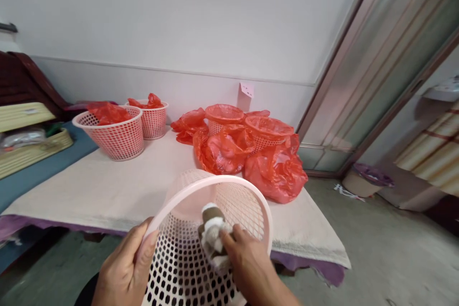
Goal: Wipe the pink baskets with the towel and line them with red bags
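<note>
A pale pink perforated plastic basket [213,181] is tipped on its side, its mouth facing me. My left hand [125,267] grips its rim on the left, thumb over the edge. Inside the mouth, my right hand [251,260] is closed on a bunched cloth [215,234] with brown and white stripes, close to the holed inner wall. Whether the cloth presses on the wall I cannot tell.
Red plastic bags [276,172] surround two baskets [224,114] at the back right. Two more pink baskets [120,138] with red bags inside stand at the left. A beige cloth [107,191] covers the low surface. A waste bin [364,181] stands on the floor by the sliding door.
</note>
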A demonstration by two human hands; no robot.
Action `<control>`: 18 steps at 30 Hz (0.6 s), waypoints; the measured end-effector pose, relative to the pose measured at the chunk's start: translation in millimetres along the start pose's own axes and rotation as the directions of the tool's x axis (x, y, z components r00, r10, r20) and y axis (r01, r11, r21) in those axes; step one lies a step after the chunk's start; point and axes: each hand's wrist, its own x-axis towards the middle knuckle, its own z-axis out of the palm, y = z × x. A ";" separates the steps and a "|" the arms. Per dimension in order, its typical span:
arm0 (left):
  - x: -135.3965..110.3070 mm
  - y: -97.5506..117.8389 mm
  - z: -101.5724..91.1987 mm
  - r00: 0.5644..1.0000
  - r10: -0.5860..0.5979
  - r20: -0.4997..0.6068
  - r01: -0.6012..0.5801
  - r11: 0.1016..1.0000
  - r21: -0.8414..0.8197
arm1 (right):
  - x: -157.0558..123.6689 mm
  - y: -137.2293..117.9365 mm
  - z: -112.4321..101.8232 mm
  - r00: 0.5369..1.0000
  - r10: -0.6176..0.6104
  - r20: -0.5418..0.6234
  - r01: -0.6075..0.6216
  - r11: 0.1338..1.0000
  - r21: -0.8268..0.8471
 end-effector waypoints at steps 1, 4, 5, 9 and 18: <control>-0.3 -1.3 -0.5 1.000 -0.009 0.000 0.009 1.000 0.009 | -3.1 10.0 -6.1 0.996 0.022 -0.088 -0.027 0.998 -0.058; -0.3 -3.1 -0.5 1.000 -0.031 -0.002 0.031 0.999 0.012 | -12.7 31.9 -14.8 0.943 -0.001 -0.334 -0.063 0.982 -0.181; 0.2 -2.7 0.0 0.999 -0.037 -0.003 0.037 0.999 0.012 | -15.3 34.5 -13.5 0.932 -0.010 -0.361 -0.072 0.974 -0.214; 3.0 4.3 3.9 1.000 0.008 -0.002 -0.008 1.000 0.008 | -19.9 20.1 6.6 0.988 0.055 -0.142 -0.090 0.963 -0.255; 1.7 27.8 15.1 0.987 0.159 0.032 -0.156 0.984 -0.084 | 2.4 -15.9 64.5 0.991 0.131 -0.019 -0.042 0.446 0.894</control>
